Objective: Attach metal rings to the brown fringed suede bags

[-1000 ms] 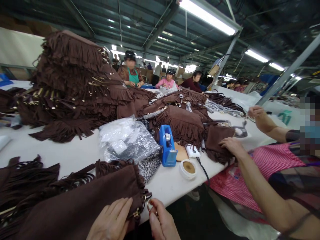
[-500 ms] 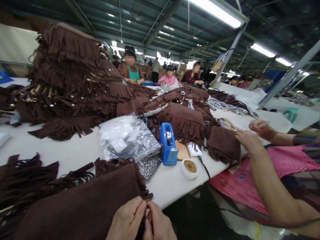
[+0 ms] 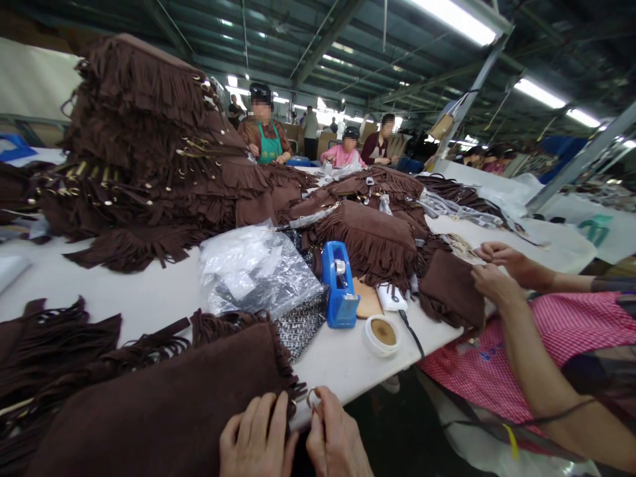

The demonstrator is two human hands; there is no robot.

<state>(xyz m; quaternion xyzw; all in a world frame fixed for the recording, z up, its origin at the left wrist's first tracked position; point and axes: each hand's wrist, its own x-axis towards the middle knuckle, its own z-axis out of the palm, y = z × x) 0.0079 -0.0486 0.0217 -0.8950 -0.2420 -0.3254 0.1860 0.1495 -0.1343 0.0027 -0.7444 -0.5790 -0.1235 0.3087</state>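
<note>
A brown suede fringed bag (image 3: 163, 404) lies flat on the white table (image 3: 342, 361) right in front of me. My left hand (image 3: 258, 440) presses on its near right corner, fingers bent over the edge. My right hand (image 3: 334, 438) is beside it and pinches a small metal ring (image 3: 312, 397) at that corner. Both hands are cut off by the bottom of the view.
A tall pile of brown fringed bags (image 3: 144, 152) fills the back left. A clear plastic bag (image 3: 256, 268), a blue tape dispenser (image 3: 338, 285) and a small white tub (image 3: 381, 334) sit mid-table. A co-worker's hands (image 3: 497, 271) on the right handle a brown pouch (image 3: 451, 288). More people sit at the far end.
My hands closed together at the bag's corner, then parted slightly; the ring shows again between my right fingers. The co-worker's hands moved from the table's far side onto the brown pouch.
</note>
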